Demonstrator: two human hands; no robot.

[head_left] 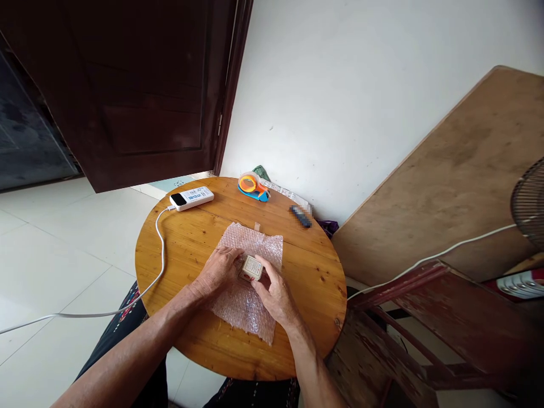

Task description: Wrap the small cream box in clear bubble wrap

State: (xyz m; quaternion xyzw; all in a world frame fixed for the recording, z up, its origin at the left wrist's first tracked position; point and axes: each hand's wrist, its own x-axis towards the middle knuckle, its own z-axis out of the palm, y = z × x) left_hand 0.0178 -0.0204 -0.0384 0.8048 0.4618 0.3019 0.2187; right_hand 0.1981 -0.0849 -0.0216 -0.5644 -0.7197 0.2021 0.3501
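A small white box (251, 268) with printing on its faces sits over a sheet of bubble wrap (250, 311). My right hand (275, 289) grips the box from its right side, thumb at the near edge and fingers at the far edge. Flat on the left part of the wrap lies my left hand (221, 266), its fingers stretched toward the box. Whether those fingertips touch the box I cannot tell. A short strip of tape (257, 226) shows at the wrap's far edge.
On the round wooden table (191, 334) are a white power bank (192, 198) with a white cable (162, 249), an orange and blue tape dispenser (254, 187) and a blurred dark object (301, 216). A wooden chair (459, 317) and a fan (529, 198) stand right.
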